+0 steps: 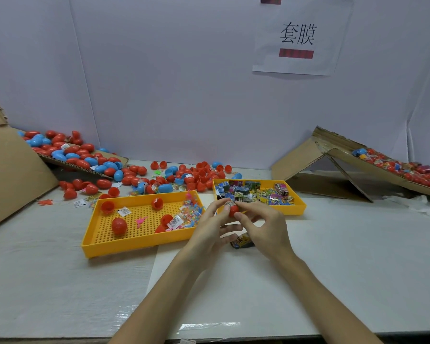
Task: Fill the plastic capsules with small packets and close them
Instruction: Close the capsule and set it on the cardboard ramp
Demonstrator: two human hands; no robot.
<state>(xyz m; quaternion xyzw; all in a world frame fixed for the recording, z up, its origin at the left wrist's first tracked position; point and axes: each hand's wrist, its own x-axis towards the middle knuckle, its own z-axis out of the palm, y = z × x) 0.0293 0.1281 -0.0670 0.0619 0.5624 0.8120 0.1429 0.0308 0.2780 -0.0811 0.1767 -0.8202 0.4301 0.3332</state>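
Note:
My left hand (210,228) and my right hand (263,227) meet in front of the two yellow trays. Together they pinch a red capsule half (233,210) with a small printed packet (230,203) sticking out of its top. The left yellow tray (134,247) holds a closed red capsule (119,225), a few open red halves and loose packets. The right yellow tray (297,209) is full of small printed packets. One dark packet (242,242) lies on the table under my hands.
Red and blue capsules (184,173) lie scattered behind the trays and on a cardboard sheet (85,167) at the back left. A cardboard ramp (333,165) at the right carries filled capsules. A white wall with a paper sign (298,36) stands behind.

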